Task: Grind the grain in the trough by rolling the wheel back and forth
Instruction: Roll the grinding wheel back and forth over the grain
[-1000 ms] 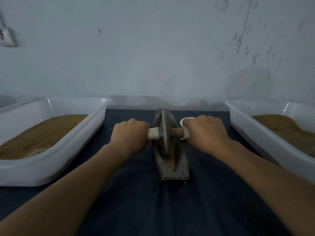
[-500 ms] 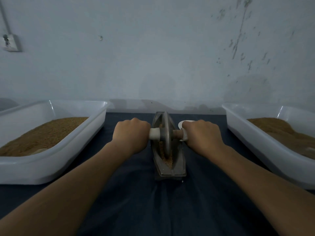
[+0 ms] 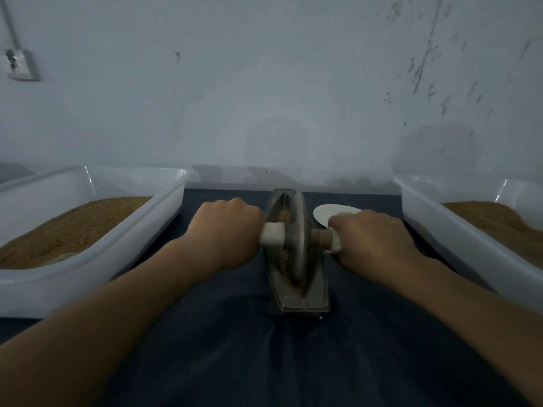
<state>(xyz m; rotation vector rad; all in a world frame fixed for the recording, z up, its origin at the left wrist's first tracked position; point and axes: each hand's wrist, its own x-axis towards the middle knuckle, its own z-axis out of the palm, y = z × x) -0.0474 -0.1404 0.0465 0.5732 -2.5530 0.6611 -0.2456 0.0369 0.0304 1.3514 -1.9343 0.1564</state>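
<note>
A narrow grey metal trough [image 3: 317, 301] lies lengthwise on the dark cloth in the middle. Brown grain [image 3: 284, 257] lines its groove. An upright grey metal wheel [image 3: 298, 239] stands in the groove near the trough's middle. A handle runs through the wheel, white-wrapped on the left [image 3: 273, 235] and brown wood on the right [image 3: 321, 237]. My left hand [image 3: 226, 227] grips the left end of the handle. My right hand [image 3: 370, 239] grips the right end. The fingers of both hands curl under the handle and are hidden.
A white plastic tub [image 3: 141, 239] of brown grain stands on the left, another white tub [image 3: 440, 230] with grain on the right. A small white dish [image 3: 329, 214] lies behind my right hand. The pale wall [image 3: 279, 98] rises just beyond the table; a switch box [image 3: 19, 64] is mounted at its left.
The wheel and both hands have rolled slightly nearer along the trough. More of the white dish shows behind my right hand.
</note>
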